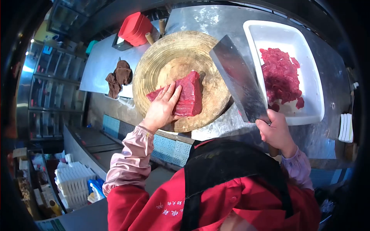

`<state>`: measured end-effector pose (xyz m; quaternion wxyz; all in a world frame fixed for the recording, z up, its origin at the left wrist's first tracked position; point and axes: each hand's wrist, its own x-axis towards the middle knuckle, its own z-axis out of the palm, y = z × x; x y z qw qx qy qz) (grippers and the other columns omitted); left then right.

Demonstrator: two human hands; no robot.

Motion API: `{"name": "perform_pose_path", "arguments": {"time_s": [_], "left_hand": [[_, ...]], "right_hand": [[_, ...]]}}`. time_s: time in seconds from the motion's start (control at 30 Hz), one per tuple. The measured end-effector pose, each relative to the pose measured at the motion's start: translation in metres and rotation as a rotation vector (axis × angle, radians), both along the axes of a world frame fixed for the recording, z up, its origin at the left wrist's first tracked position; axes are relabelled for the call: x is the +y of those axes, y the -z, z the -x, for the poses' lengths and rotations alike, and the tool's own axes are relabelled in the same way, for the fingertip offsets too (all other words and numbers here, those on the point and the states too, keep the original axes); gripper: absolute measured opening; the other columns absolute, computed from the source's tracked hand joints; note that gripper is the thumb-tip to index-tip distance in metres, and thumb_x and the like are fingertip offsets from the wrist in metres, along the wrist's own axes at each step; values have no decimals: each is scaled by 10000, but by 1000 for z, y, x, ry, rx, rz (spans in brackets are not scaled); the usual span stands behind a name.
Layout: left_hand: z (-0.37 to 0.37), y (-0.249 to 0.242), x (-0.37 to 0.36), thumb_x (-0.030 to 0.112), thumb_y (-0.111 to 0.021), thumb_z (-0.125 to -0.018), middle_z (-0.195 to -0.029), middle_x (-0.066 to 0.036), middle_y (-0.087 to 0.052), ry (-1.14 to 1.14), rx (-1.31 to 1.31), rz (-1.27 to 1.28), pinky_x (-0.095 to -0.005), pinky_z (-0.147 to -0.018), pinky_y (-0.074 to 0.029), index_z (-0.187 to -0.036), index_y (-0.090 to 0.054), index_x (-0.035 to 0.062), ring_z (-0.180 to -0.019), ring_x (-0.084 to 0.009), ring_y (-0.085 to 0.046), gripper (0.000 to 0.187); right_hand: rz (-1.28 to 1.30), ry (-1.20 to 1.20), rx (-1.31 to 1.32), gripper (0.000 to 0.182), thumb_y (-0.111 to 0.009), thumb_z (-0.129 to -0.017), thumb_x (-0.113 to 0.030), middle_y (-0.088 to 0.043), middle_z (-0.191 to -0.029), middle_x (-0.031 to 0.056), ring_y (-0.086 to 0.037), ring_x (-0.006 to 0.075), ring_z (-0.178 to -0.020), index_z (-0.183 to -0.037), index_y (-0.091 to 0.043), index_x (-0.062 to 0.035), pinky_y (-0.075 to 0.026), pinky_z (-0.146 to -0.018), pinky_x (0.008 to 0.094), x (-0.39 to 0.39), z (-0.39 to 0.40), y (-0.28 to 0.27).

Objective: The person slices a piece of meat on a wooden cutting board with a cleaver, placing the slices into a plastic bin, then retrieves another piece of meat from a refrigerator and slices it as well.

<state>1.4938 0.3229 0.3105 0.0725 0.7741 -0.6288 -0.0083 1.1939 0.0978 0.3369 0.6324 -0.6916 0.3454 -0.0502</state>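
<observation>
My right hand (274, 131) wraps the cleaver (239, 79), blade across the right edge of the chopping block (152, 63); my left hand (162, 106) (uncurled, palm down) rests on meat (190, 96), room beyond.

At centre, the left hand (163, 107) lies on a red meat block (189, 94) on a round board (173, 42). The right hand (276, 131) grips a cleaver (239, 79) right of centre. Upper right, a white tub (315, 88) holds meat pieces (281, 75)

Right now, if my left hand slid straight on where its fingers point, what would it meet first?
Probably the red meat your left hand rests on; just past its far edge comes the round chopping block, though the drop is unclear.
</observation>
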Motion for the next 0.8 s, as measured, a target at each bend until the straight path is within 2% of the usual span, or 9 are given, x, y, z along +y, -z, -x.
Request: {"name": "perform_pose_path", "arguments": {"time_s": [0.1, 0.2, 0.27, 0.33, 0.4, 0.6, 0.67, 0.73, 0.8], "left_hand": [[12, -1, 1, 205, -796, -628, -1365, -268, -437, 65, -70, 49, -473, -1021, -422, -1382, -400, 27, -1213, -465, -482, 870], [24, 6, -7, 137, -759, -640, -1255, -238, -548, -29, -137, 183, -431, -963, -475, -1298, -501, 32, -1109, -407, -583, 715], [18, -10, -13, 81, -721, -643, -1100, -216, -641, -161, 91, 334, -411, -892, -515, -1213, -572, 11, -994, -364, -647, 593], [3, -36, -16, 10, -661, -664, -907, -151, -708, -436, 480, 344, -320, -753, -547, -1123, -621, -38, -810, -225, -696, 463], [-7, -64, -12, -9, -636, -693, -881, -102, -706, -493, 888, 435, -272, -721, -534, -1082, -632, -56, -787, -156, -672, 392], [-45, -59, 2, -106, -545, -633, -827, -77, -669, -491, 1611, 310, -239, -646, -487, -1032, -609, -58, -686, -147, -615, 407], [-56, -28, 1, -45, -574, -663, -897, -128, -665, -545, 1470, 99, -306, -726, -499, -1118, -576, -49, -784, -229, -628, 455], [-47, -11, -16, 17, -593, -688, -980, -194, -624, -451, 475, -36, -363, -804, -491, -1153, -562, -39, -872, -315, -601, 469], [-27, -16, -23, 17, -597, -695, -1087, -215, -537, -309, 17, 240, -449, -903, -436, -1178, -555, -6, -994, -401, -521, 485]], "right_hand": [[64, -24, -24, 174, -603, -860, -66, -544, -561, 35, -532, 78, -456, -747, -506, 25, -399, -404, 266, 2, -2, -10], [73, -49, -68, 189, -606, -852, -68, -554, -543, 48, -542, 87, -451, -729, -503, 32, -403, -406, 279, 0, 3, -6], [78, -47, -68, 180, -605, -851, -70, -553, -527, 55, -545, 90, -449, -732, -521, 36, -406, -408, 282, -2, 8, -5], [81, -29, -60, 177, -604, -850, -67, -555, -528, 56, -547, 90, -453, -733, -521, 36, -406, -410, 284, -4, 11, -4], [82, -18, -61, 174, -603, -849, -65, -557, -530, 58, -549, 90, -456, -734, -521, 36, -406, -411, 285, -7, 10, -5], [51, 9, -69, 188, -600, -846, -54, -545, -532, 95, -551, 107, -460, -719, -502, 42, -395, -417, 304, -9, 1, 3], [244, -117, -104, 187, -607, -843, -49, -498, -523, 138, -560, 127, -472, -730, -495, 49, -389, -433, 338, -13, -1, 12], [266, -157, -82, 188, -612, -835, -49, -486, -528, 159, -568, 178, -469, -730, -490, 46, -390, -448, 360, -13, -11, -3], [297, -200, -64, 190, -616, -828, -49, -475, -533, 181, -576, 229, -467, -729, -484, 43, -391, -463, 383, -15, -19, -13]]}}
